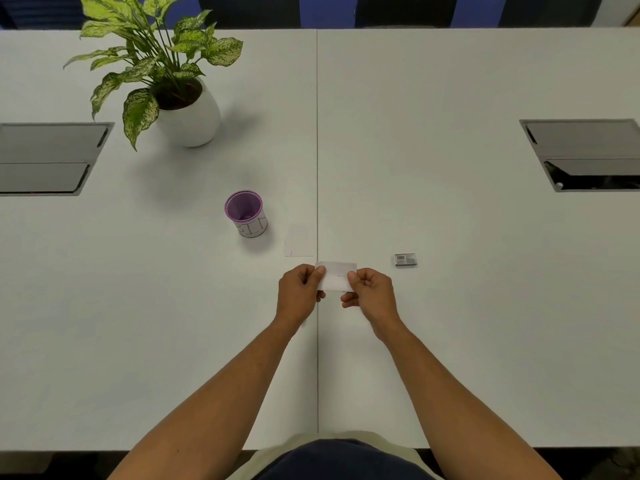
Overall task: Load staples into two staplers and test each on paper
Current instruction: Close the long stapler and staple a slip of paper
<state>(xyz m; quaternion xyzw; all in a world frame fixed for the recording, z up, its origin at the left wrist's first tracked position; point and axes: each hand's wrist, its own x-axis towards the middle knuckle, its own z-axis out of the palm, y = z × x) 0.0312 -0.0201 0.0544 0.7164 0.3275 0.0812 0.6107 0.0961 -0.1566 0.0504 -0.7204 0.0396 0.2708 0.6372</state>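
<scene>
Both hands [337, 292] on paper slip [337, 277]; purple cup [244, 211] beyond.

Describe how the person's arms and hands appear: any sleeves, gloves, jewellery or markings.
Both forearms are bare up to the bottom edge of the picture; no sleeve shows. The left hand and right hand wear no gloves, and no ring, watch or bracelet is visible. No markings can be made out. At the bottom edge are dark blue and pale beige clothing.
</scene>
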